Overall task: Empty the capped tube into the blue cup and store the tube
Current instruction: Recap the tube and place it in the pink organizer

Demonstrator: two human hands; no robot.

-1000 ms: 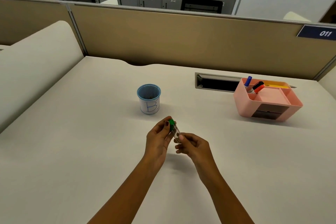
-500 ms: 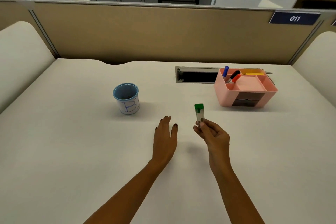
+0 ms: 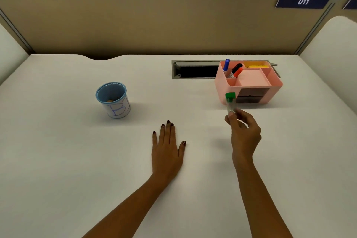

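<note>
R hand (image 3: 243,133) holds capped tube (image 3: 230,103) upright.

Matt, smooth white table (image 3: 67,160) here, and the pink organizer (image 3: 251,83) looks like satin plastic. The tube (image 3: 231,106) is clear, its green cap (image 3: 230,96) glossy plastic; the blue cup (image 3: 113,98) wears a paper label.

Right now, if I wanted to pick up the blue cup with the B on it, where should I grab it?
Wrap your grip around the round side wall of the blue cup with the handwritten B, coming from the near side. It stands upright, open-topped and without a handle, so leave the rim alone.
</note>
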